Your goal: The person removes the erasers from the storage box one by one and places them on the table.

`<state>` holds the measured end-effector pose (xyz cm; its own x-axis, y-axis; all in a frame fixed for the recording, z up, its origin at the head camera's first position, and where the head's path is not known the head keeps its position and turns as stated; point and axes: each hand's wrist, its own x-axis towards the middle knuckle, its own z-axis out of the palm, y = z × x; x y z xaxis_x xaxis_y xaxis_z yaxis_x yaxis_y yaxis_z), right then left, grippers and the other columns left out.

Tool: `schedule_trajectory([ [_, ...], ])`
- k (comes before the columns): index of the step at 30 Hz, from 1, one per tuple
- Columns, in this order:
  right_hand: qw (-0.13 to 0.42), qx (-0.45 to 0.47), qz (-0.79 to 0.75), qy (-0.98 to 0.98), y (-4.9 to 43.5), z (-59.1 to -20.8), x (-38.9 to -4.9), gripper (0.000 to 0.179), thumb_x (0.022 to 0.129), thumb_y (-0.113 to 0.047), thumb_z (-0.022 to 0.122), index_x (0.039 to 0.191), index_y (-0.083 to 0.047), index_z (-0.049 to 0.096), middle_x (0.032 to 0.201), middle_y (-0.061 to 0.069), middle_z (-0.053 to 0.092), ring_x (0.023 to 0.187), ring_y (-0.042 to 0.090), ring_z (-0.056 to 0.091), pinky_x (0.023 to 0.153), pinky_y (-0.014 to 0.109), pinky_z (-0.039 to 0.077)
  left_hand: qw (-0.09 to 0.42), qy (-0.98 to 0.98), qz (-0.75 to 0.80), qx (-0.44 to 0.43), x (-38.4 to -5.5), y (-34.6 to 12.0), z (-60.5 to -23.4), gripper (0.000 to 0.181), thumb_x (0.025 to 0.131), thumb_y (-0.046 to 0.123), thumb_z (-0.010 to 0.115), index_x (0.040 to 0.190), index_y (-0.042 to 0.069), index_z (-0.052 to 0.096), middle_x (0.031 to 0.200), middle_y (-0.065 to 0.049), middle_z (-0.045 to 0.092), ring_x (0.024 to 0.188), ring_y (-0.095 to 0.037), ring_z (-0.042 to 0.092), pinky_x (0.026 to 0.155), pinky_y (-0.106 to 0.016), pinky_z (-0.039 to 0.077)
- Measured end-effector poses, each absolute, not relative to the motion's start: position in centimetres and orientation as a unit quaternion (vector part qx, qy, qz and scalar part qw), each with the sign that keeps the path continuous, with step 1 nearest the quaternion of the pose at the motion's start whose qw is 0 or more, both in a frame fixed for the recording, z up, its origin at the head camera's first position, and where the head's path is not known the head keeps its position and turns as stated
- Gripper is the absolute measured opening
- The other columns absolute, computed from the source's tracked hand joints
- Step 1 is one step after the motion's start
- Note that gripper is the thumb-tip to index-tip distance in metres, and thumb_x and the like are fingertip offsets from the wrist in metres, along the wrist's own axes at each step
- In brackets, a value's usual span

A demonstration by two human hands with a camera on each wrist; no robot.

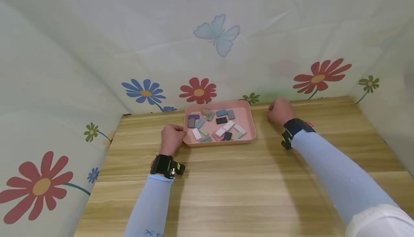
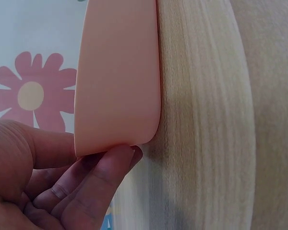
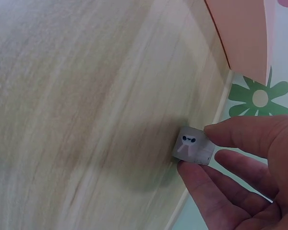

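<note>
A shallow pink tray [image 1: 248,116] stands on the wooden table near the back wall. My left hand [image 1: 171,138] is at its front left corner. In the left wrist view, the thumb lies at the rim of the pink tray [image 2: 120,72] and the bent fingers touch its outer side, gripping the corner. To the right of the tray, close to the table's back edge, is my right hand [image 1: 280,112]. Between its thumb and fingertips it pinches a small grey block [image 3: 186,147] with a cartoon face, held close over the table.
Several small blocks lie scattered in the tray, among them a white block [image 1: 196,133], a black block [image 1: 221,120] and a purple block [image 1: 194,117]. The table [image 1: 226,186] reaches back to a cloth wall [image 1: 155,60] printed with flowers and a butterfly.
</note>
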<state>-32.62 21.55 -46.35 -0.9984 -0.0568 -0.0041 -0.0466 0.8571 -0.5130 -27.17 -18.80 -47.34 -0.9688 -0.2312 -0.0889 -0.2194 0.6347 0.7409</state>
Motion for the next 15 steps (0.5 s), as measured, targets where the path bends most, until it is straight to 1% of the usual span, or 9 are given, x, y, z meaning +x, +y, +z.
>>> schedule_trajectory([
  [7, 0.006, -0.018, -0.264, 0.964, 21.67, -47.18, -32.82, 0.025, 0.077, -0.012, 0.063, 0.092, 0.006, 0.07, 0.097, 0.025, 0.067, 0.086, 0.035, 0.06, 0.072, 0.047, 0.049, 0.011, -0.908, -0.401, 0.124, -27.07, -18.81, -47.43, 0.016, 0.08, 0.016, 0.068, 0.092, 0.007, 0.074, 0.086, -0.008, 0.07, 0.061, -0.015, 0.062, 0.051, -0.025, 0.047],
  [15, 0.005, -0.013, -0.254, 0.967, 21.41, -47.08, -32.6, 0.024, 0.078, -0.011, 0.064, 0.094, 0.006, 0.069, 0.098, 0.025, 0.067, 0.09, 0.037, 0.06, 0.077, 0.05, 0.048, 0.009, -0.904, -0.41, 0.124, -27.14, -18.82, -47.57, 0.017, 0.081, 0.015, 0.068, 0.094, 0.005, 0.073, 0.088, -0.009, 0.07, 0.061, -0.016, 0.063, 0.052, -0.026, 0.05],
])
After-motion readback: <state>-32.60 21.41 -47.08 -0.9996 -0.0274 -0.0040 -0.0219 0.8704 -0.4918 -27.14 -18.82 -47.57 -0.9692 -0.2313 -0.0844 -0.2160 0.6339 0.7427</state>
